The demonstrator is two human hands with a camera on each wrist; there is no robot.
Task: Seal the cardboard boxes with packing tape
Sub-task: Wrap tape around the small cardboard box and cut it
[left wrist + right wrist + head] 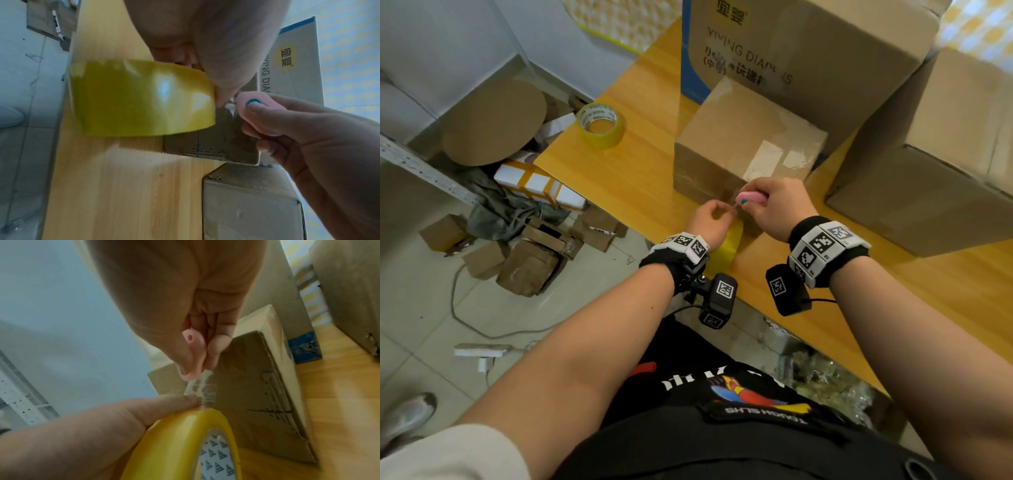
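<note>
1. Left hand [711, 219] is wrapped on a yellow tape roll [141, 97], held on edge just in front of the small cardboard box [748, 144]; the thumb is pressed on the roll's outer layer near the loose strip.
2. Right hand [774, 205] is clamped round a pink cutter [750, 198], fingers curled, with its tip set against the clear tape strip [198, 386].
3. Strip is seen stretched between roll and cutter, close to the box's near face; contact with the box cannot be told.
4. Small box is placed on the wooden table [626, 164], its top already covered with glossy tape and a white label.
5. Larger printed box [808, 44] is stood behind it; another plain box [935, 164] is set to the right.
6. Second tape roll [601, 125] is laid flat near the table's left edge, well apart from the hands.
7. Cardboard scraps [527, 253] are scattered on the floor to the left.
</note>
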